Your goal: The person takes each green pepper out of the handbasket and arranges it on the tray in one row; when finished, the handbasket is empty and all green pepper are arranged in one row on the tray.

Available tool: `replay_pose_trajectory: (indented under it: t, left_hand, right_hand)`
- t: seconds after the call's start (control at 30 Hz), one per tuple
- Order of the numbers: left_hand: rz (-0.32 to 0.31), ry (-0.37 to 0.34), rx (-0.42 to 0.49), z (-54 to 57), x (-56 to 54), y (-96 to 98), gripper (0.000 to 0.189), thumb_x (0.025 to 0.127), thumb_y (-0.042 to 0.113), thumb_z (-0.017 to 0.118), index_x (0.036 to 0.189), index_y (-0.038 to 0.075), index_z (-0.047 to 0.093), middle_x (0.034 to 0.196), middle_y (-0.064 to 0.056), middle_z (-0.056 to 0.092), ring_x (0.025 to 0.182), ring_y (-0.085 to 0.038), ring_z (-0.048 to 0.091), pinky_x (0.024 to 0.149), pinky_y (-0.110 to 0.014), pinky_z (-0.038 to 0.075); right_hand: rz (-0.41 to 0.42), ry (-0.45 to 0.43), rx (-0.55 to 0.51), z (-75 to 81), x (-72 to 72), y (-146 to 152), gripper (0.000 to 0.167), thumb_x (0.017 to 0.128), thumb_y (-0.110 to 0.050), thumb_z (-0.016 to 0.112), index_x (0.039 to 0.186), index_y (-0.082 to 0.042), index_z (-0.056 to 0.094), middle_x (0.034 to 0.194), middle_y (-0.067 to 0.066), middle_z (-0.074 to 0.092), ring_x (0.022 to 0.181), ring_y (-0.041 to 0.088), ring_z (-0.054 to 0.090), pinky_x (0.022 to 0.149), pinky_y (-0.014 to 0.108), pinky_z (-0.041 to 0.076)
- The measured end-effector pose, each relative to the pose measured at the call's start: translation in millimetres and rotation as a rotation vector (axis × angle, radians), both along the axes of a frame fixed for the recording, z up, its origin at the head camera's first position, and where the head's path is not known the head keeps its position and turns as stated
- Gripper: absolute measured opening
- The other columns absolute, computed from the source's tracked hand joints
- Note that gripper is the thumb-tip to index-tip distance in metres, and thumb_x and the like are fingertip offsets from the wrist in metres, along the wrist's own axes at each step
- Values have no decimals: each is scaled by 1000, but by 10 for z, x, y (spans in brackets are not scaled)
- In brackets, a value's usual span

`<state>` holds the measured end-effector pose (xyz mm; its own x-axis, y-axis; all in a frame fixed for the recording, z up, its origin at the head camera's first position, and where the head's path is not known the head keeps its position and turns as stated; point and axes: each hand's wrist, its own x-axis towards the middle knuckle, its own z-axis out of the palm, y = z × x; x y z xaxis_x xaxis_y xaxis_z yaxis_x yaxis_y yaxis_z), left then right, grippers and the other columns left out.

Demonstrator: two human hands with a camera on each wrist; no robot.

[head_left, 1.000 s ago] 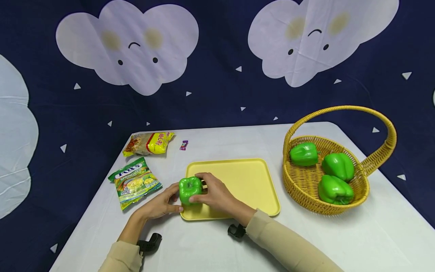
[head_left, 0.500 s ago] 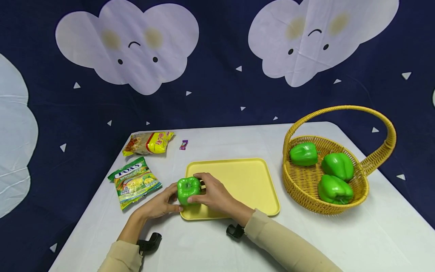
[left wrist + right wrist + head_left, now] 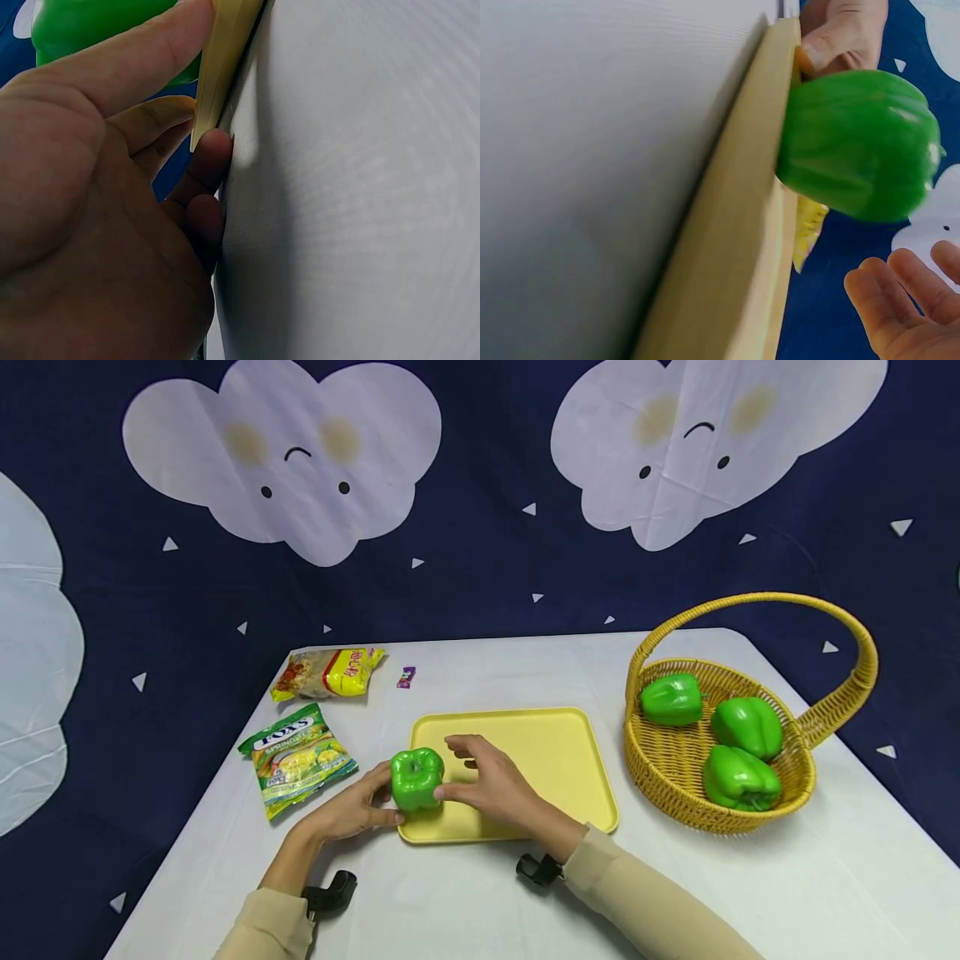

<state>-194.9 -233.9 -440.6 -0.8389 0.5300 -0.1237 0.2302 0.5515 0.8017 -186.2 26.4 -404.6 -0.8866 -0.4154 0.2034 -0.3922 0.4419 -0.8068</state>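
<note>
A glossy green bell pepper (image 3: 417,778) stands upright on the left end of a yellow tray (image 3: 525,752). My left hand (image 3: 352,807) holds the tray's left edge, its thumb at the front corner and its fingers beside the pepper. In the left wrist view, the thumb (image 3: 142,56) overlaps the tray wall (image 3: 221,67) and the lower fingers curl close to the tabletop. My right hand (image 3: 498,785) is over the tray with its fingers spread off the pepper; only the thumb tip is right at its side. The right wrist view shows those fingers (image 3: 900,292) apart from the pepper (image 3: 862,142).
A woven basket (image 3: 667,789) with a tall handle stands at the right, holding several green bell peppers. At the left lie a green candy bag (image 3: 300,762) and a yellow-ended food packet (image 3: 326,674). A small purple wrapped candy (image 3: 406,677) is behind the tray.
My right hand has let go of the pepper and drawn back to the right, its fingers opening. The pepper shifted slightly left earlier on. My left hand stays at the tray's edge.
</note>
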Motion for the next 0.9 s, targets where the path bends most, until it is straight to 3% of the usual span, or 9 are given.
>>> replay_pose_trajectory:
  t: [0.17,0.5,0.9]
  left_hand:
    - [4,-21,12,2,2,0,71,79,26,75,140,13,42,152,-12,28,133,-34,34,110,-54,29]
    - [-1,-25,28,-9,-2,-5,72,79,25,75,141,12,42,153,-13,26,137,-36,29,112,-56,26]
    - [22,-42,14,14,16,8,73,78,26,75,142,13,41,152,-12,28,135,-35,32,111,-55,26]
  right_hand:
    - [-26,56,-21,49,40,151,66,76,-37,77,132,-16,51,128,5,58,116,26,57,98,39,47]
    - [-52,169,-8,210,128,487,62,74,-31,79,129,-14,54,126,3,60,115,21,57,96,39,48]
    - [-82,258,26,423,231,876,64,74,-30,79,130,-13,53,128,4,59,115,24,56,96,42,47]
